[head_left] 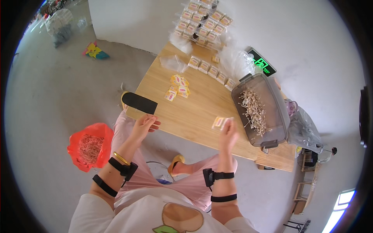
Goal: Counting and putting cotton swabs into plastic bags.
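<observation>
My right hand is closed on a small yellow-and-white box, held over the front part of the wooden table. The box is slightly blurred. At the table's front left edge, my left hand has its thumb and fingertips drawn together; whether anything is between them is too small to tell. Just beyond that hand lies a flat black piece with one rounded end. A loose pile of similar small boxes rests left of the table's middle. To the right, a grey plastic bin holds many short thin sticks.
Behind the pile runs a row of packed boxes, with bagged stacks against the wall. Clear plastic bags and a green-lit sign stand near the bin. On the floor at left sits a red bag of thin pinkish sticks.
</observation>
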Demonstrator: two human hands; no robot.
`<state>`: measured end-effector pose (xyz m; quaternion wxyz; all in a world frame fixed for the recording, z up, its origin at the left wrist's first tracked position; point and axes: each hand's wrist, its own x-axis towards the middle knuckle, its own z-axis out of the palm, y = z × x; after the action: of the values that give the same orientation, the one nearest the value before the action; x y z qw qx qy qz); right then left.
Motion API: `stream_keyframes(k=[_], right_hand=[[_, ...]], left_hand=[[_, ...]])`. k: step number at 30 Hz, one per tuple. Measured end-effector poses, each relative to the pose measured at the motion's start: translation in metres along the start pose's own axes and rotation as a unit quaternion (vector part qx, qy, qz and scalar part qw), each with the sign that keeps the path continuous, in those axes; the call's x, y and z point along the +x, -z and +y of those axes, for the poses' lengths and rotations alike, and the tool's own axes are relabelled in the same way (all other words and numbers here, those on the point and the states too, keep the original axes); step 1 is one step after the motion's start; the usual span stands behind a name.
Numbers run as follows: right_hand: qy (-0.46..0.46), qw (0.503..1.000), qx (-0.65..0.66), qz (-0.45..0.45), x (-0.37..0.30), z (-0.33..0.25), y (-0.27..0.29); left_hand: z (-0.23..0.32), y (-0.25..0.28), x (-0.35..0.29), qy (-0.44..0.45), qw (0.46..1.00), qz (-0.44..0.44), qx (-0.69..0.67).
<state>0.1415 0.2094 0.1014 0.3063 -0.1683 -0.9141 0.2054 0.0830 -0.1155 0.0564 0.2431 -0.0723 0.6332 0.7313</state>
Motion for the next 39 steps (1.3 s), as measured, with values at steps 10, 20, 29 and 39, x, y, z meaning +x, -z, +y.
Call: stream_keyframes(k=[10,20,29,39], right_hand=[[-0.054,0.997,0.022,-0.049,0.014,-0.005,-0.008],[-0.082,0.991,0.035,-0.099,0.005,-0.008,-0.013],[-0.201,0.915,0.306,-0.168,-0.012,-0.008,-0.011],[-0.118,0.792,0.566,-0.195,-0.061,-0.055,0.042]], left_hand=[[-0.001,0.003,0.009,0.005,1.0,-0.013,-0.013],[0.018,-0.001,0.001,-0.014,0.999,-0.03,-0.015],[0.022,-0.038,-0.009,-0.046,0.983,-0.175,0.039],[0.085,-0.115,-0.079,-0.322,0.93,-0.146,0.101]])
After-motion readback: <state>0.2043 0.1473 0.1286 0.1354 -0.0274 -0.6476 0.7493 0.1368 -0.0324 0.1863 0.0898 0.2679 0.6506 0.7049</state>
